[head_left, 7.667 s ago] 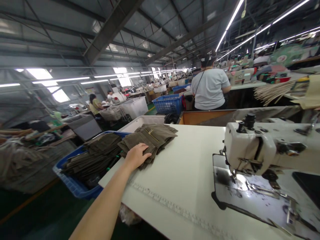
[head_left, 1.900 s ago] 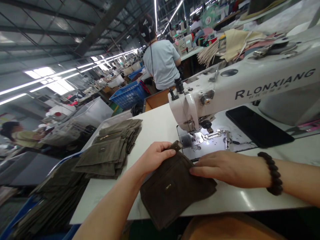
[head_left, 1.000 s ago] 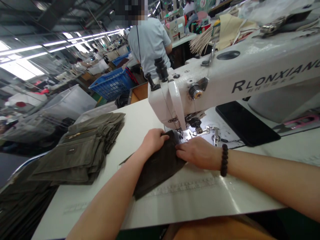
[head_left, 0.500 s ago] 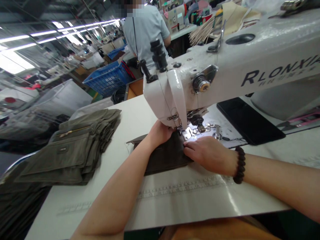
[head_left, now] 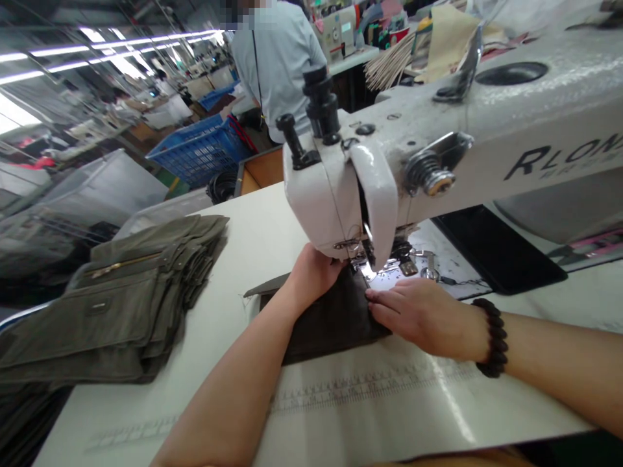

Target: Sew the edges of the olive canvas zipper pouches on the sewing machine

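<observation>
A dark olive fabric piece (head_left: 335,318) lies on the table under the head of a white sewing machine (head_left: 326,201). My left hand (head_left: 316,275) rests on the fabric close to the needle area, its fingertips hidden behind the machine head. With thumb and fingers pinched together, my right hand (head_left: 418,314) holds the fabric's right edge just in front of the lit metal plate (head_left: 384,279). A dark beaded bracelet (head_left: 491,337) circles my right wrist.
Stacked olive fabric pieces with zips (head_left: 121,298) lie at the left. A black phone-like slab (head_left: 501,246) rests beneath the machine arm. Ruler markings (head_left: 350,392) run along the table's front. Behind stand a blue crate (head_left: 199,152) and a person in a light shirt (head_left: 277,58).
The view has shifted closer, so the machine appears larger and farther right. Both hands keep nearly the same places on the fabric; a thread lever behind the head's cover now shows lower.
</observation>
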{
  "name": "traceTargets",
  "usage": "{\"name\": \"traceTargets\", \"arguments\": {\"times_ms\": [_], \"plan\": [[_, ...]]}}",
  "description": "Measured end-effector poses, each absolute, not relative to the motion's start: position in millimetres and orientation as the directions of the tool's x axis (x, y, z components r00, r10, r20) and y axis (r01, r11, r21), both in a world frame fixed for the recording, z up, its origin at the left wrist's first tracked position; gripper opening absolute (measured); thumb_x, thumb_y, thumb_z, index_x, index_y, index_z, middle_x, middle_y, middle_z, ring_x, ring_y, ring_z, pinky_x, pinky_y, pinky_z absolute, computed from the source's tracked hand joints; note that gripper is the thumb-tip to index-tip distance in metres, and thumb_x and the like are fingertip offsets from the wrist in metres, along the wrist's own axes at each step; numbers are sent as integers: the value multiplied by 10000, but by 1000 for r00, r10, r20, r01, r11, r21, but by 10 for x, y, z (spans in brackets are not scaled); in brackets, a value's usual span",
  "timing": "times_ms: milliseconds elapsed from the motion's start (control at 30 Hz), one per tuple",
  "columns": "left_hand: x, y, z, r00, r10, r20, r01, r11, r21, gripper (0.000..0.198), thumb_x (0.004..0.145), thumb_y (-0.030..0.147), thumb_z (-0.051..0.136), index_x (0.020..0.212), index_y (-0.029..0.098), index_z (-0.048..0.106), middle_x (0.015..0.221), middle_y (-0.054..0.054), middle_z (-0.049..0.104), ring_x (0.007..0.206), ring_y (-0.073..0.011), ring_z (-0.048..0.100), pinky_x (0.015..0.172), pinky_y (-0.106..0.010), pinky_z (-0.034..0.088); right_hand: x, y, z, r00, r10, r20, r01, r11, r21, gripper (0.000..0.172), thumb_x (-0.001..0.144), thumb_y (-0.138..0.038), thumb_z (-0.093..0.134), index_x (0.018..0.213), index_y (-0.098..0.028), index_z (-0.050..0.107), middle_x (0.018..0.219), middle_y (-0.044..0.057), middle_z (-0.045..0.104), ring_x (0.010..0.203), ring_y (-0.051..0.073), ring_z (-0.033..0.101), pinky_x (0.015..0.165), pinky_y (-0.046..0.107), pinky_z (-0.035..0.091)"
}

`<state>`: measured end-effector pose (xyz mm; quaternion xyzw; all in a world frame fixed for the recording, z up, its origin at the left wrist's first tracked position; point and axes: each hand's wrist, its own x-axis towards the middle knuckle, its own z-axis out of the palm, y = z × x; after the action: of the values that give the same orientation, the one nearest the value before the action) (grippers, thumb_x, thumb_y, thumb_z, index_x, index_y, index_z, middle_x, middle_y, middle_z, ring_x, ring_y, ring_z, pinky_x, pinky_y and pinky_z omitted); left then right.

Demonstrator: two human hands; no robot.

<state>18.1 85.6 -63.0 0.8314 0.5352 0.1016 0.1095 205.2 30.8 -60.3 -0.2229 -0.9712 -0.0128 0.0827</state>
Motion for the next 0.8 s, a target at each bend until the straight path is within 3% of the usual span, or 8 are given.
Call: {"name": "traceTargets", "arguments": {"times_ms": [200,367,800], "plan": [[167,876,-705,446,886,129,834,-463,300,296,778,163,503,1063,191,573,1135,-20,585,1114,-201,478,950,-277,373,2029,295,-594,-883,447,145,452,892,4,181,786,-85,407,856,-146,562,847,58,616,565,150,515,482,278,287],[162,902,-638,467,880,84,831,-469,300,296,782,177,501,1070,192,567,1158,-16,570,1129,-201,464,975,-283,346,1977,269,-597,-888,445,112,450,892,25,196,781,-73,403,881,-134,560,861,84,611,577,145,518,486,270,298],[153,964,-621,507,861,38,812,-492,314,280,772,99,452,994,161,611,1056,-49,624,1034,-203,534,900,-276,406,1970,306,-662,-854,453,255,471,882,12,203,806,-84,372,807,-137,568,804,74,603,571,138,490,506,272,317]]}}
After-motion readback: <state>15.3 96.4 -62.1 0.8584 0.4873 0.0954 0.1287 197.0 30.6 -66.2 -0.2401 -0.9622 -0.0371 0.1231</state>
